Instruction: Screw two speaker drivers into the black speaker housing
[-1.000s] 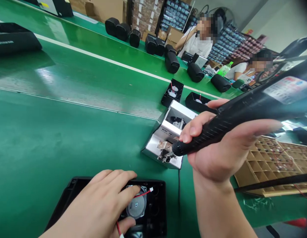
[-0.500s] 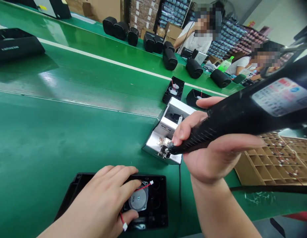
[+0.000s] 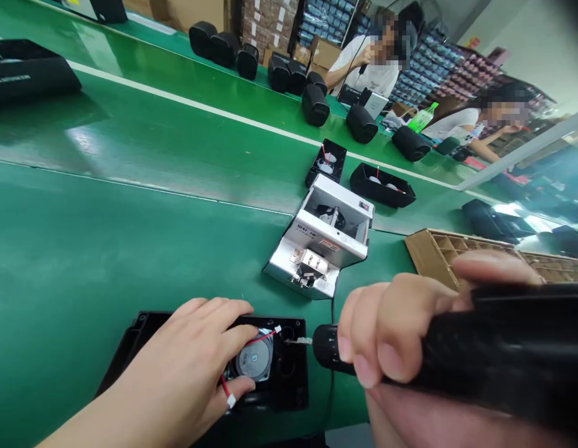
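My left hand (image 3: pixel 209 348) lies over an open black speaker housing (image 3: pixel 295 395), gripping it with the fingers at its far rim and the thumb inside. Between thumb and index finger shows a round grey speaker driver (image 3: pixel 254 359). Red wires with white plugs (image 3: pixel 277 329) stick out on both sides of it. My right hand (image 3: pixel 386 330) is wrapped round a black electric screwdriver (image 3: pixel 494 348), held nearly level. Its bit (image 3: pixel 300 340) reaches over the housing's right side; whether the tip touches is unclear. Beyond stands a silver screw feeder (image 3: pixel 316 239).
Cardboard trays with compartments (image 3: pixel 438 249) stand at the right. Two open speaker housings (image 3: pixel 382 185) lie behind the feeder. Several black speakers (image 3: pixel 315 104) line the green bench (image 3: pixel 177 162). Two people sit across it, near a green bottle (image 3: pixel 423 118). A black housing (image 3: pixel 32 71) lies far left.
My right hand has brought the screwdriver from the screw feeder down and toward me, to the housing's right side. The left hand keeps its place on the housing.
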Tool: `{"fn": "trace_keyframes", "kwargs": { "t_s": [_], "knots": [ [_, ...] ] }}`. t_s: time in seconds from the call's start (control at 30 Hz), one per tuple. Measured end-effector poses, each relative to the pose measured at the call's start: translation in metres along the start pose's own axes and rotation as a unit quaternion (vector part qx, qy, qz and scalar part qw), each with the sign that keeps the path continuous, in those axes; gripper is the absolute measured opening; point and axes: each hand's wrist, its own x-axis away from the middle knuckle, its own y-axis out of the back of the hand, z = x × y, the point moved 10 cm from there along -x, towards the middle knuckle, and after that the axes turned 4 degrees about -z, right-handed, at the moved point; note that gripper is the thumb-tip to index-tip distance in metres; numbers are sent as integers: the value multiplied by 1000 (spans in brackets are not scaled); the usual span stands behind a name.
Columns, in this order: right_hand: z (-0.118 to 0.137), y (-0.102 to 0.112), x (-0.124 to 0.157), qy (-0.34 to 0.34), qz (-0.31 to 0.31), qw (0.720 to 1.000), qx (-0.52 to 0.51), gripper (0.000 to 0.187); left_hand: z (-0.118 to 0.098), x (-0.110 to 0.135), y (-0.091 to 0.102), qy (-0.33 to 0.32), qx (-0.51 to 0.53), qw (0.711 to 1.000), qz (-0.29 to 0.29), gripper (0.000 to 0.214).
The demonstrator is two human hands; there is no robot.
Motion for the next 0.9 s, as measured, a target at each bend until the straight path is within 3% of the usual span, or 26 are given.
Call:
{"fn": "trace_keyframes", "kwargs": {
  "t_s": [0.17,0.33,0.7,0.9],
  "knots": [
    [-28,-10,11,-14,28,997,-63,33,-4,-2,-1,-13,-6,1000,7,57],
    [-50,-17,14,-33,70,995,-58,27,-6,-3,0,-10,4,1000,-1,51],
    [-64,-20,15,-41,72,995,-63,27,-5,-5,2,11,24,1000,6,50],
    [-69,-24,11,-37,88,993,-63,61,-5,-5,0,13,31,999,13,45]
  ]
}}
